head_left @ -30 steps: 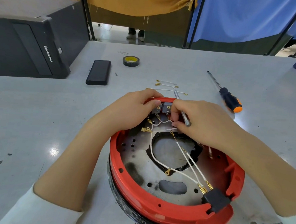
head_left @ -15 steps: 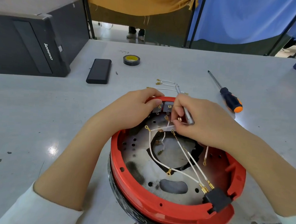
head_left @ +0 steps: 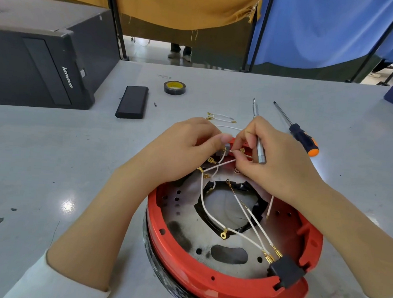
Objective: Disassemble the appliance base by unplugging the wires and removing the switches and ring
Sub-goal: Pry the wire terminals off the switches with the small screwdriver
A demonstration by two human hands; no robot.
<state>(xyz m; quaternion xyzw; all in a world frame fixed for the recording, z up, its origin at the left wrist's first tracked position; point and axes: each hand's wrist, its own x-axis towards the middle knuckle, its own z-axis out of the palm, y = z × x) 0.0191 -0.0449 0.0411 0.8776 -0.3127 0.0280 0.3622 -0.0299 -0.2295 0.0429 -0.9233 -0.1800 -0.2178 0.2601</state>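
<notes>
A round red appliance base [head_left: 208,285] lies open side up at the table's near edge, showing a scorched metal plate and white wires [head_left: 201,199] with gold terminals. My left hand [head_left: 186,148] pinches a grey switch [head_left: 224,150] at the far rim. My right hand [head_left: 275,163] pinches a white wire end beside that switch, with a small silver screwdriver [head_left: 259,143] tucked between its fingers. A black connector block [head_left: 285,271] sits at the near right rim with wires plugged in. The other switches are hidden under my fingers.
Loose white wires [head_left: 220,118] lie just beyond the base. An orange-and-black screwdriver [head_left: 302,139] lies to the right, a tape roll [head_left: 174,87] and a black slab [head_left: 132,102] farther back left. A black Lenovo computer case [head_left: 41,68] stands at the far left.
Both hands have risen slightly at the far rim. The right hand now pulls a white wire away from the switch, and several freed terminals hang loose over the plate.
</notes>
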